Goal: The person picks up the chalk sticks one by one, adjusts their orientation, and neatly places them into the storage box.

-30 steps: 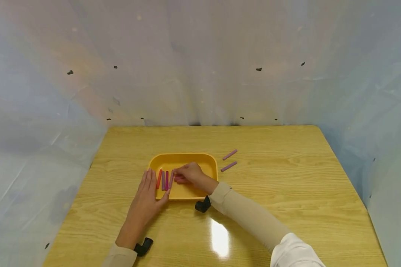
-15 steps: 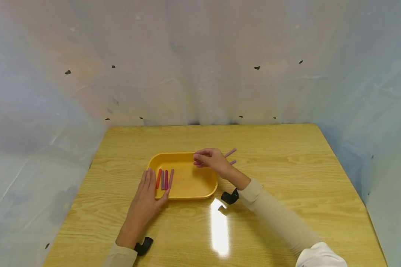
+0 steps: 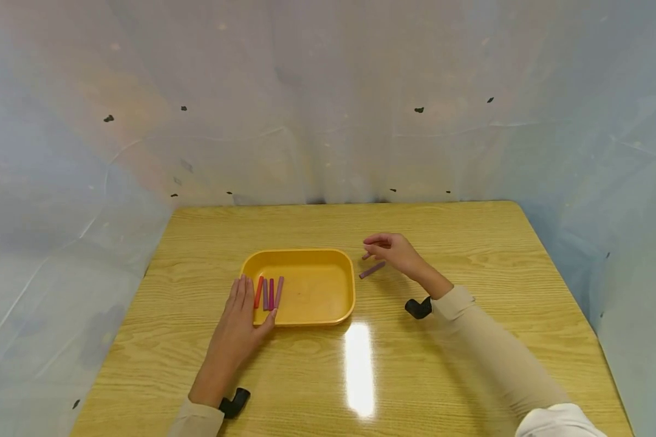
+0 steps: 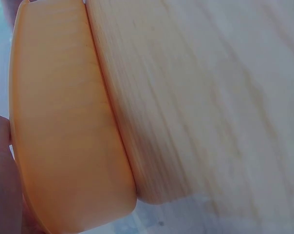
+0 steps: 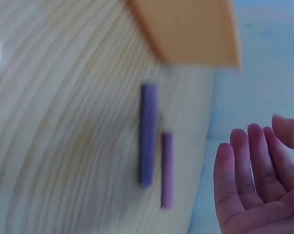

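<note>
My left hand (image 3: pixel 240 321) rests over the near left corner of a yellow tray (image 3: pixel 306 321), fingers along its left rim and thumb at the front rim. Inside lie a red stick (image 3: pixel 259 292), a purple stick (image 3: pixel 265 295), a magenta stick (image 3: pixel 271 295) and a tilted mauve stick (image 3: pixel 279 292), all chalk-like. My right hand (image 3: pixel 396 250) hovers right of the tray, holding nothing, its fingers loosely extended in the right wrist view. Below it on the table lie a dark purple stick (image 5: pixel 147 136) and a lighter purple stick (image 5: pixel 167 170), the latter partly hidden in the head view.
The wood-grain table (image 3: pixel 459 243) runs back to a pale plastic sheet (image 3: pixel 317 121), which also hangs at both sides. Dark wrist mounts (image 3: pixel 418 308) sit on both wrists. A bright light reflection (image 3: pixel 359 370) shows near the front.
My right hand has left the inside of the tray and moved right, over the loose sticks. The sticks in the tray and my left hand stay as they were.
</note>
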